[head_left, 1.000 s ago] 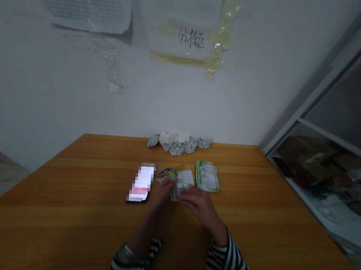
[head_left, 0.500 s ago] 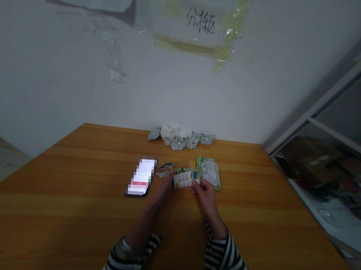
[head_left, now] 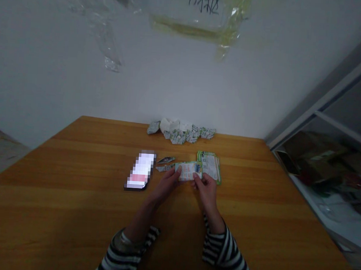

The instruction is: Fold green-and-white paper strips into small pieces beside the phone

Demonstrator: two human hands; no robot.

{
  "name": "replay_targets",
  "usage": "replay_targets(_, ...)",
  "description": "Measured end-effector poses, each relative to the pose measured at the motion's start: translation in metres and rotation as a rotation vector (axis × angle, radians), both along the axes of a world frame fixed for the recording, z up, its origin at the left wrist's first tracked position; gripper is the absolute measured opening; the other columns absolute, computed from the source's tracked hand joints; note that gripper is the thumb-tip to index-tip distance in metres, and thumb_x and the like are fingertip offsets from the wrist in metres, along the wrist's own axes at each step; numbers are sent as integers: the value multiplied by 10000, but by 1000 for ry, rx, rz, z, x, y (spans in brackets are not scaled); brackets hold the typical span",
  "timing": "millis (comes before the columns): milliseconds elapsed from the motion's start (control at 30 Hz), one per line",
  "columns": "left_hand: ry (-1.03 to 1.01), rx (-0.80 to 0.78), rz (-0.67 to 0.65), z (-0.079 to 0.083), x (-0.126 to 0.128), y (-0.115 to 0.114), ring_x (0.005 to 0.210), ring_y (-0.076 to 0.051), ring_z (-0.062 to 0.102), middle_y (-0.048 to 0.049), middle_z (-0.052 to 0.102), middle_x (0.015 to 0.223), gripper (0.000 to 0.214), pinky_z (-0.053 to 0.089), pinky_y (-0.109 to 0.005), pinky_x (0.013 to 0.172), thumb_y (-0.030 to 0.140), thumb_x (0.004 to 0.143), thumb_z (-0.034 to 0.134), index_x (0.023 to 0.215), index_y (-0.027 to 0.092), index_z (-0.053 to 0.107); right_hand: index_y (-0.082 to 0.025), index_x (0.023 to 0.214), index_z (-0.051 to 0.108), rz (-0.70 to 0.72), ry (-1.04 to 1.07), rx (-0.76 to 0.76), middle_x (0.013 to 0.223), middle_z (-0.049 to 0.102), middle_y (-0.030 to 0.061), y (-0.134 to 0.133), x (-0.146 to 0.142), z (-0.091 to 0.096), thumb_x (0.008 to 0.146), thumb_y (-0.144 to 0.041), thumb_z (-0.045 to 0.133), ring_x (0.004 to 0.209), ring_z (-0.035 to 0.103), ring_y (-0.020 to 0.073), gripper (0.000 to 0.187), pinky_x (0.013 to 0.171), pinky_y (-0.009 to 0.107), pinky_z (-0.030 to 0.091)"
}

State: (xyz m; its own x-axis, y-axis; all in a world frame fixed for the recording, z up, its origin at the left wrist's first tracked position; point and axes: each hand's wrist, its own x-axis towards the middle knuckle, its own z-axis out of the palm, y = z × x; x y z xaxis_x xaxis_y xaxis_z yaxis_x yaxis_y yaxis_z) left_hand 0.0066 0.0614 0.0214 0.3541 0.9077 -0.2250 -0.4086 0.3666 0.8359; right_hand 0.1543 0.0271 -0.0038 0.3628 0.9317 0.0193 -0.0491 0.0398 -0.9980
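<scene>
Between my two hands is a small green-and-white printed paper (head_left: 187, 171), held flat just above the table. My left hand (head_left: 167, 184) pinches its left end, thumb on top. At the lower right corner, the thumb and fingers of my right hand (head_left: 206, 186) are closed on the same paper. A stack of similar green-edged printed papers (head_left: 210, 166) lies right behind my right hand. Beyond my left hand rest two small torn-looking or folded printed pieces (head_left: 166, 160); their exact kind is unclear.
A phone (head_left: 140, 171) with a lit, blurred screen lies left of my hands on the wooden table (head_left: 72, 201). Crumpled printed papers (head_left: 178, 136) and white tissue-like wads (head_left: 169, 125) line the back by the wall. To the right stands a shelf (head_left: 321, 172) holding boxes.
My left thumb has come over the top of the paper's left end, and the paper now lies more level. The view has tilted slightly downward. My right hand keeps its pinch.
</scene>
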Motion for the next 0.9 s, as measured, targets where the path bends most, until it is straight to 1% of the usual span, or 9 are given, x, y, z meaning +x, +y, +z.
replay_targets(200, -17, -16, 9, 0, 1, -1, 1028, -257, 654, -74, 734, 1000, 391, 539, -379, 871, 434, 758, 733, 1052, 183, 677, -201, 561, 462, -7, -24, -3, 477, 562, -33, -1, 0, 4, 757, -514, 693, 444, 512, 117, 436, 446, 220, 373)
replay_targets(367, 12, 8, 9, -5, 0, 1, 1008, -261, 653, -81, 734, 961, 400, 541, -378, 850, 473, 766, 714, 1027, 172, 680, -197, 580, 489, -6, -25, -12, 490, 586, -26, 0, 2, 2, 754, -535, 691, 425, 505, 115, 430, 443, 227, 379)
replay_targets(567, 49, 28, 12, -8, 0, 1, 916, -241, 662, -67, 726, 883, 388, 544, -363, 785, 478, 790, 679, 1033, 175, 675, -198, 565, 482, 2, -27, -18, 486, 572, -24, -1, 0, 0, 760, -535, 684, 441, 506, 121, 438, 454, 233, 375)
replay_targets(633, 92, 53, 6, -8, -1, 2, 866, -226, 660, -60, 718, 844, 389, 538, -344, 753, 495, 800, 658, 1023, 177, 677, -197, 593, 495, 13, -25, -23, 501, 567, -25, -1, -1, 1, 773, -524, 671, 451, 502, 123, 413, 460, 236, 380)
replay_targets(700, 165, 102, -10, -8, -3, 3, 804, -207, 649, -48, 703, 789, 391, 525, -319, 716, 518, 806, 639, 988, 175, 685, -189, 703, 547, -17, -52, 10, 564, 580, -25, 0, 2, 3, 783, -492, 666, 501, 523, 130, 335, 497, 239, 412)
replay_targets(767, 247, 167, -52, -8, -8, 5, 743, -187, 625, -34, 682, 741, 400, 507, -298, 685, 542, 804, 627, 928, 167, 690, -187, 905, 582, -107, -122, 81, 696, 611, -10, 2, 8, 8, 780, -444, 677, 623, 571, 147, 301, 573, 244, 456)
replay_targets(833, 324, 231, -164, -7, -13, 7, 695, -168, 592, -23, 660, 714, 418, 485, -281, 660, 563, 792, 625, 856, 155, 687, -199, 1059, 566, -163, -220, 139, 867, 630, 26, 2, 18, 14, 783, -409, 675, 785, 599, 167, 364, 640, 247, 477)
replay_targets(867, 359, 264, -239, -6, -16, 7, 677, -159, 572, -19, 649, 708, 427, 472, -272, 648, 570, 791, 621, 826, 150, 682, -200, 1045, 581, -113, -276, 139, 918, 632, 40, 2, 24, 17, 797, -402, 660, 826, 598, 172, 329, 646, 243, 473)
replay_targets(900, 391, 296, -317, -5, -18, 7, 665, -150, 554, -16, 640, 707, 431, 459, -265, 639, 572, 798, 610, 809, 146, 678, -199, 984, 609, 5, -334, 129, 906, 635, 38, 2, 29, 19, 815, -402, 641, 811, 595, 167, 267, 643, 239, 465)
